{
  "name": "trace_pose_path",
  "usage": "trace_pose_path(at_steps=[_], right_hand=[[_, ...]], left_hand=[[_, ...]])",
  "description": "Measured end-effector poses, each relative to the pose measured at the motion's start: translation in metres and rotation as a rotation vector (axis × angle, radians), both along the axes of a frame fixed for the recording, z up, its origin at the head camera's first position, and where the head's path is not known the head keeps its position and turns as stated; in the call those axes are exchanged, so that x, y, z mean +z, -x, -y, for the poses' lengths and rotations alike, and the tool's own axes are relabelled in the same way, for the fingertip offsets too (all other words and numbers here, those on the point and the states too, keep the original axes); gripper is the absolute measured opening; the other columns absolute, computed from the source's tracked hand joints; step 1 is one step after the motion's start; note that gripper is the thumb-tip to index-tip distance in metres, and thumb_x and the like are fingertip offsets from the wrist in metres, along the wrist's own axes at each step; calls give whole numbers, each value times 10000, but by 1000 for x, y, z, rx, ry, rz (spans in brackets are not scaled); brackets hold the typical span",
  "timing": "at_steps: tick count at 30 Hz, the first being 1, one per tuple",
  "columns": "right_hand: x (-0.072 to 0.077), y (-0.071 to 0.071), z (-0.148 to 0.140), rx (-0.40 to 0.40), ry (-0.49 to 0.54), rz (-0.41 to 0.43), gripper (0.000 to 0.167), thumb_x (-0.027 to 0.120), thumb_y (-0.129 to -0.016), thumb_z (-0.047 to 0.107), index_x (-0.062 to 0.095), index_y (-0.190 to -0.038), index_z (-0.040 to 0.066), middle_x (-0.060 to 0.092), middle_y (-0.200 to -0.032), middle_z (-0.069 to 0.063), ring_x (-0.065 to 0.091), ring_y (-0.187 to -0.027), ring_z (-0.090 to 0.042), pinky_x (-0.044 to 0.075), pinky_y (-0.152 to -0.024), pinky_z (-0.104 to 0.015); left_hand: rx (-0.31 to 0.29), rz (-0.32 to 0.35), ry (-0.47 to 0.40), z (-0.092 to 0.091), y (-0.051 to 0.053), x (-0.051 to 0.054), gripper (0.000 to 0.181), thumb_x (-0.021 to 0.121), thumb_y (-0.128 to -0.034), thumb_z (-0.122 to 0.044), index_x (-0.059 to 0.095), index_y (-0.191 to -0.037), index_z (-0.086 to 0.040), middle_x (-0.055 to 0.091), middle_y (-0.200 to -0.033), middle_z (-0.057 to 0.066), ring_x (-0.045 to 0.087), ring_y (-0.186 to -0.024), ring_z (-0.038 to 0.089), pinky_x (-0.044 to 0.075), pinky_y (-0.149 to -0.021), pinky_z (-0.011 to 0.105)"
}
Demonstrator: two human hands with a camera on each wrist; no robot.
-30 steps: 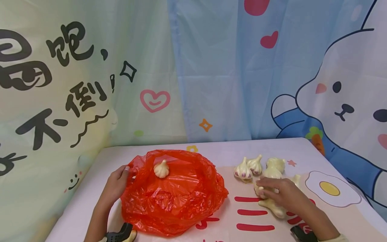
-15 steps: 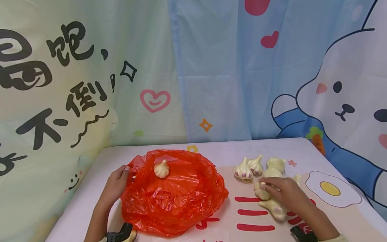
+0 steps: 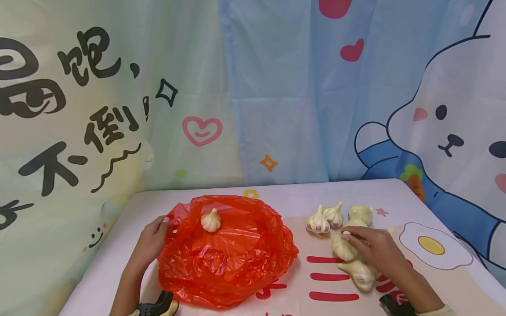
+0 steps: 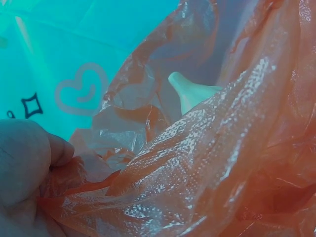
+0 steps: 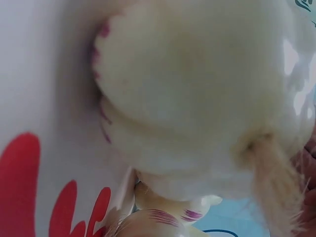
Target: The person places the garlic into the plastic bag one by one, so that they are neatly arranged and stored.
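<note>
The left hand is closed narrowly on the left rim of a red plastic bag, thumb and fingers pinching the film; the left wrist view shows the same grip. The right hand has thumb and index finger drawn together at the top of a garlic bulb on the right side of the table. Just to the near side of it lies a long-necked bulb. A pair of bulbs sits to the far left of the right hand, and another bulb lies beyond it. One pale bulb rests in the far left part of the bag.

Compared with half a second ago, the right fingertips are slightly farther away, more of the pinched bulb shows, and the long-necked bulb has shifted slightly nearer. The left hand and bag look unchanged.
</note>
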State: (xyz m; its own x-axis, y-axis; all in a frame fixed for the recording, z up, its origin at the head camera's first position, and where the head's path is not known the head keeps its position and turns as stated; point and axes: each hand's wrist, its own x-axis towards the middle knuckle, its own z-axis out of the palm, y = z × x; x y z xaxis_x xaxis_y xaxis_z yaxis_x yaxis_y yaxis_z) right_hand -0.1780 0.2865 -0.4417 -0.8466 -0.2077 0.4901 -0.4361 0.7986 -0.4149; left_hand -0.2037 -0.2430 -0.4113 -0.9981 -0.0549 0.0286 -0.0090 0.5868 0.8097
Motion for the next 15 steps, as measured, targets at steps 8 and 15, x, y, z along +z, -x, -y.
trace_pose_path(at_steps=[8, 15], right_hand=[[2, -1, 1, -40, 68, 11, 242, 787, -804, 66, 745, -1040, 32, 733, -944, -75, 699, -804, -216, 561, -647, -230], [13, -1, 2, -53, 140, 2, 232, 769, -838, 112, 741, -1046, 13, 730, -961, -112, 702, -836, -267, 500, -655, -100]], left_hand=[[-3, -2, -6, -1, 0, 1, 498, 297, -1077, -330, 462, -1382, 28, 602, -1205, 225, 626, -1023, 334, 530, -876, 458], [-1, -4, 28, -2, -2, 4, 489, 300, -1077, -323, 465, -1381, 23, 601, -1207, 219, 620, -1022, 332, 517, -893, 481]])
